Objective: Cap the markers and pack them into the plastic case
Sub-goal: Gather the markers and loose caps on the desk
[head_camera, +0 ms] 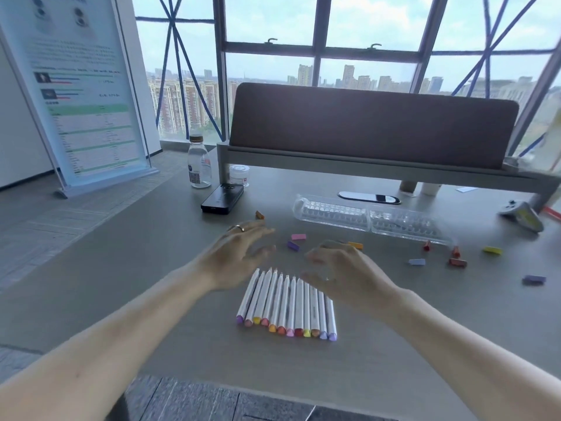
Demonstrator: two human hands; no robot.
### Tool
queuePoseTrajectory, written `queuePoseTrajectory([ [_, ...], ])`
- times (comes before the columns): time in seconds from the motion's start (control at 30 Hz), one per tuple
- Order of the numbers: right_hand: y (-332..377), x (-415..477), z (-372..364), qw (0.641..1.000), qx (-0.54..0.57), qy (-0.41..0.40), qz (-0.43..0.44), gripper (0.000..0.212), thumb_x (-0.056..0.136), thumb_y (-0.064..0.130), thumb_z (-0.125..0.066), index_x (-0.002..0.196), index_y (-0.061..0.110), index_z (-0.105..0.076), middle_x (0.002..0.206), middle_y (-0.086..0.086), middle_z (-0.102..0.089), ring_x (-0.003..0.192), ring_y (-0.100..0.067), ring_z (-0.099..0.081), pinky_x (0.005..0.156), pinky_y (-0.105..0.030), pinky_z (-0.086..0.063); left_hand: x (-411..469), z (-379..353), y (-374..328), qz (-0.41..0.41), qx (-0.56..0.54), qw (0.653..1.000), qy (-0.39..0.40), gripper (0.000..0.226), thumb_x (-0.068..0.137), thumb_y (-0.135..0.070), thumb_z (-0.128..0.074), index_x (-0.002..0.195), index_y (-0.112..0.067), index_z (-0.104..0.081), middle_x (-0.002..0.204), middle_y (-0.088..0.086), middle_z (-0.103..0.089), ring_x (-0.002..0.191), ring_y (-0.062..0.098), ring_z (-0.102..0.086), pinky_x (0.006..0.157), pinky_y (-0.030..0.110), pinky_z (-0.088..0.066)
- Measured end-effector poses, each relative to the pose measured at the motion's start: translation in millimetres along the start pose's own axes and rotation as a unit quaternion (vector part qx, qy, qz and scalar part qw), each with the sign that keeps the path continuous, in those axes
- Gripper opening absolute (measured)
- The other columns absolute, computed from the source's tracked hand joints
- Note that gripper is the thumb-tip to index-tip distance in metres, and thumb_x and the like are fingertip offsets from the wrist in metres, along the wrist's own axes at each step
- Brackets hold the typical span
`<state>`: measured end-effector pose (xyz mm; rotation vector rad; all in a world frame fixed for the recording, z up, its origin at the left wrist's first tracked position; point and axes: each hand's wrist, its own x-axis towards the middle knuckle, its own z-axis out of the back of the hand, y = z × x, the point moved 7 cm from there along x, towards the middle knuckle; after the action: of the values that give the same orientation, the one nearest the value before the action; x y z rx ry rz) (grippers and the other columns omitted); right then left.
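A row of 12 uncapped markers (287,305) lies near the tabletop's (151,268) front edge; over their tips, left hand (236,256) and right hand (343,275), fingers loosely spread, holding nothing; loose caps (298,237) scattered beyond, mostly rightward; plastic case (370,218) toward the far edge.

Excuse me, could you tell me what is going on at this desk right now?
A person's left hand and right hand hover open over a row of markers on the desk, holding nothing. The markers' far tips are bare; loose coloured caps lie scattered beyond. The clear plastic case farther back holds no markers yet.
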<state>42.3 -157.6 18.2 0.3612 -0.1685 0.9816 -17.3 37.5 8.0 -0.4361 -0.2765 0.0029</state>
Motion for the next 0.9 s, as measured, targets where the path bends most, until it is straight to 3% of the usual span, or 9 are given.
queuePoseTrajectory([
  [0.17,-12,62,-22,0.994,-0.029,0.086,-0.055,0.025,0.093,0.042,-0.060,0.111,0.025,-0.065,0.110,0.002,-0.069,0.100,-0.024,-0.068,0.085,-0.041,-0.057,38,-4,44,0.104,0.116,0.985,0.074,0.050,0.102,-0.031,-0.055,0.151,-0.029,-0.048,0.150,0.004,-0.053,0.140,0.023,-0.046,0.113,0.034,-0.039],
  [0.43,-31,105,-62,0.992,-0.030,0.109,-0.053,0.033,0.094,0.013,-0.064,0.125,0.025,-0.065,0.112,-0.001,-0.059,0.101,-0.024,-0.064,0.087,-0.036,-0.053,67,-22,51,0.086,0.122,0.989,0.003,0.035,0.093,-0.013,-0.062,0.124,-0.027,-0.069,0.111,0.005,-0.072,0.102,0.027,-0.068,0.087,0.031,-0.051],
  [0.57,-38,113,-68,0.995,-0.012,0.096,-0.033,0.031,0.099,0.009,-0.057,0.126,0.021,-0.066,0.115,0.001,-0.061,0.104,-0.019,-0.064,0.086,-0.027,-0.047,76,-9,58,0.154,-0.177,0.967,-0.103,0.017,0.094,-0.005,-0.068,0.105,-0.017,-0.074,0.082,-0.002,-0.070,0.063,0.009,-0.061,0.069,0.024,-0.049],
  [0.63,-51,117,-64,0.979,0.159,0.053,-0.115,0.027,0.103,0.009,-0.048,0.118,0.013,-0.070,0.100,0.005,-0.065,0.095,-0.015,-0.060,0.080,-0.024,-0.044,80,-7,68,0.219,-0.447,0.854,-0.150,0.015,0.096,0.002,-0.065,0.100,-0.011,-0.072,0.084,0.005,-0.069,0.060,0.011,-0.063,0.063,0.026,-0.058],
  [0.7,-65,117,-62,0.846,0.475,-0.014,-0.241,0.031,0.102,-0.001,-0.040,0.099,0.004,-0.070,0.079,-0.003,-0.059,0.078,-0.020,-0.056,0.068,-0.024,-0.053,86,-11,71,0.243,-0.628,0.723,-0.155,0.016,0.098,0.003,-0.061,0.100,-0.009,-0.071,0.084,0.008,-0.069,0.067,0.014,-0.069,0.066,0.027,-0.062],
  [0.77,-67,112,-66,0.593,0.725,-0.068,-0.344,0.032,0.100,-0.006,-0.033,0.093,-0.004,-0.064,0.078,-0.014,-0.054,0.070,-0.023,-0.055,0.055,-0.026,-0.058,93,-16,74,0.246,-0.711,0.640,-0.155,0.022,0.099,0.009,-0.053,0.100,-0.005,-0.071,0.076,0.008,-0.068,0.075,0.020,-0.070,0.071,0.033,-0.064],
  [0.8,-67,110,-66,0.513,0.770,-0.083,-0.370,0.028,0.099,-0.006,-0.033,0.093,-0.005,-0.061,0.080,-0.016,-0.054,0.068,-0.023,-0.054,0.051,-0.026,-0.058,96,-20,75,0.258,-0.723,0.622,-0.153,0.028,0.097,0.013,-0.047,0.100,-0.003,-0.070,0.071,0.008,-0.066,0.074,0.021,-0.068,0.069,0.033,-0.064],
  [0.83,-65,110,-65,0.484,0.781,-0.086,-0.385,0.023,0.098,-0.004,-0.036,0.092,-0.004,-0.058,0.079,-0.016,-0.054,0.066,-0.022,-0.054,0.048,-0.026,-0.056,98,-25,77,0.277,-0.716,0.623,-0.151,0.033,0.094,0.015,-0.040,0.099,-0.002,-0.069,0.067,0.006,-0.062,0.068,0.019,-0.064,0.064,0.030,-0.061],
  [0.9,-71,110,-64,0.581,0.703,-0.062,-0.405,0.016,0.096,0.003,-0.044,0.087,0.005,-0.057,0.073,-0.012,-0.054,0.059,-0.019,-0.050,0.043,-0.024,-0.047,104,-31,80,0.309,-0.645,0.686,-0.133,0.035,0.091,0.009,-0.035,0.095,-0.006,-0.066,0.060,0.002,-0.057,0.055,0.013,-0.049,0.049,0.022,-0.041],
])
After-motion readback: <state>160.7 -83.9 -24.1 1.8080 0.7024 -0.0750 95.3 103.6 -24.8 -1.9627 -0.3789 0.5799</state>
